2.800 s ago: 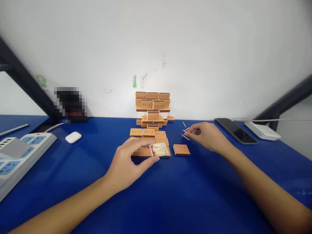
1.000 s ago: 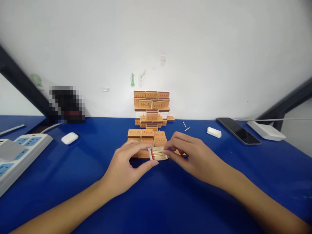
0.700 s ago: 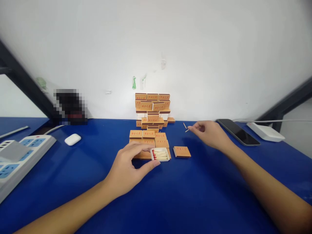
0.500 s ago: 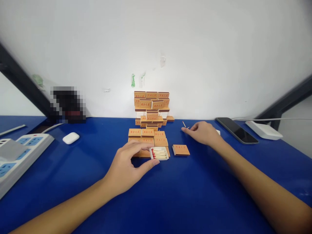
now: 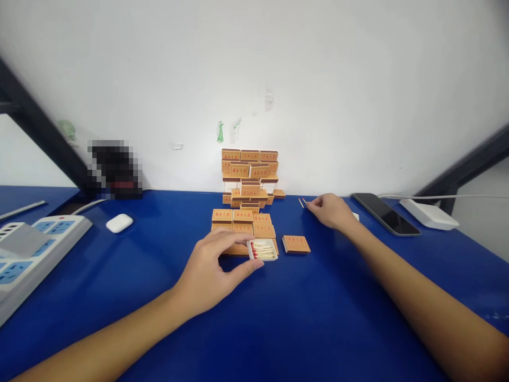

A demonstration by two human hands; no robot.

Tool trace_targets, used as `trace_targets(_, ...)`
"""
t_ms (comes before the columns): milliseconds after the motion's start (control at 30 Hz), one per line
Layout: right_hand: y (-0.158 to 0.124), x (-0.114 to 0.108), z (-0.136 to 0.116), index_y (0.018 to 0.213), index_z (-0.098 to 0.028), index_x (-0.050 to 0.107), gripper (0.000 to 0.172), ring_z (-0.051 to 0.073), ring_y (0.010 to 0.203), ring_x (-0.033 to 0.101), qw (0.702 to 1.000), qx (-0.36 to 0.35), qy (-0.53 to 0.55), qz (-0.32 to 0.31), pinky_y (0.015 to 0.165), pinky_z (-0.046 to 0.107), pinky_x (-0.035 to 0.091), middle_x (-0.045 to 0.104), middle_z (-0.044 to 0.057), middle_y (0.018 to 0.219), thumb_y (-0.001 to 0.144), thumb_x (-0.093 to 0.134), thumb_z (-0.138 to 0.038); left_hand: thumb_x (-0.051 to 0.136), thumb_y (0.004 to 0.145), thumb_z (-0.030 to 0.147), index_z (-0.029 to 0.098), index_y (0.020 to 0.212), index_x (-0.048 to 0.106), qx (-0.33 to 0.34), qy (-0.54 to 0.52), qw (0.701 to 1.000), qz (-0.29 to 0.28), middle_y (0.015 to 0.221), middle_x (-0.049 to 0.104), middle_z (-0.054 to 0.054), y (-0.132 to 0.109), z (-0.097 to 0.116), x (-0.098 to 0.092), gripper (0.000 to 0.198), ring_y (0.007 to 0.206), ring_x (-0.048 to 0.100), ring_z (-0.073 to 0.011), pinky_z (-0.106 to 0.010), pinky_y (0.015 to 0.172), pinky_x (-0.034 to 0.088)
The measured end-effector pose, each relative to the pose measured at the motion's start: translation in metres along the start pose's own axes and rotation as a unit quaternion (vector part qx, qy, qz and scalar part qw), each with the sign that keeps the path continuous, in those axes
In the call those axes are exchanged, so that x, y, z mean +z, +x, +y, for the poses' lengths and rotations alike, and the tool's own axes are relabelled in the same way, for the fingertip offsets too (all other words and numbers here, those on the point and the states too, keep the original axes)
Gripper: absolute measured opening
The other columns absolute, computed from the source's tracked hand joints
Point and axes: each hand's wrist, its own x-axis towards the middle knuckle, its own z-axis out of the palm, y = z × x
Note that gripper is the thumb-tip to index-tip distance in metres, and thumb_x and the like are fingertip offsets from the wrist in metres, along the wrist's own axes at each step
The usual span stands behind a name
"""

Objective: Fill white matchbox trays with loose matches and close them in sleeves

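Note:
Between its thumb and fingers, my left hand (image 5: 210,270) grips a white matchbox tray (image 5: 263,250) filled with red-tipped matches. Behind that hand, flat matchboxes (image 5: 243,216) lie in rows, partly hidden by my fingers. A tall stack of orange matchboxes (image 5: 249,178) rises behind them near the wall. A single closed matchbox (image 5: 296,244) lies right of the tray. Farther back on the right, my right hand (image 5: 328,209) pinches a match (image 5: 304,201) near its lower end. Another match (image 5: 301,203) lies just left of it on the blue table.
On the left are a power strip (image 5: 43,249) and a white earphone case (image 5: 119,223). A dark phone (image 5: 385,214) and a white box (image 5: 429,214) with a cable lie at the right. The wall (image 5: 338,95) closes off the back of the blue table (image 5: 278,323).
My right hand has moved slightly right and back; the match at its fingertips now stands nearly parallel to the other one. The camera view has shifted slightly.

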Motion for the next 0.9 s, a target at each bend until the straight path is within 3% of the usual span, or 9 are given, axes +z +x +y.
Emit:
trace_targets(333,0.002,0.009,-0.008,0.083,-0.019,0.078,0.034,0.023,0.073,0.068,1.000,-0.008,0.023,0.012,0.064,0.031,0.041,0.077,0.009,0.079,0.097,0.066,-0.047,0.089,0.084,0.035,0.026,0.112,0.079,-0.014,-0.002,1.000,0.009,0.111,0.082,-0.005,0.000,0.001,0.001,0.032,0.104,0.077,-0.0270,-0.046,0.095,0.066)
trace_targets(533,0.003,0.004,-0.001,0.063,-0.020,0.067,0.042,0.019,0.057,0.057,0.999,-0.039,0.002,-0.031,0.059,0.031,0.035,0.065,0.004,0.059,0.101,0.062,-0.036,0.088,0.084,0.035,0.027,0.113,0.078,-0.004,0.010,1.000,0.013,0.113,0.082,-0.006,0.002,0.001,0.000,0.032,0.105,0.076,-0.0277,-0.048,0.096,0.066)
trace_targets(667,-0.002,0.000,-0.001,0.058,-0.021,0.061,0.046,0.019,0.056,0.056,0.996,-0.076,-0.013,-0.042,0.060,0.032,0.033,0.061,0.004,0.055,0.103,0.060,-0.033,0.087,0.085,0.033,0.027,0.114,0.077,0.009,0.017,1.000,0.014,0.113,0.082,-0.005,0.002,0.001,-0.002,0.031,0.107,0.075,-0.0276,-0.048,0.098,0.064)
trace_targets(900,-0.022,-0.008,-0.013,0.087,-0.019,0.069,0.032,0.022,0.076,0.066,0.993,-0.116,-0.005,0.006,0.065,0.031,0.038,0.075,0.010,0.083,0.106,0.053,-0.040,0.087,0.086,0.034,0.027,0.114,0.077,0.010,0.015,1.000,0.012,0.112,0.082,-0.006,0.001,-0.002,-0.003,0.031,0.105,0.076,-0.0277,-0.048,0.096,0.065)
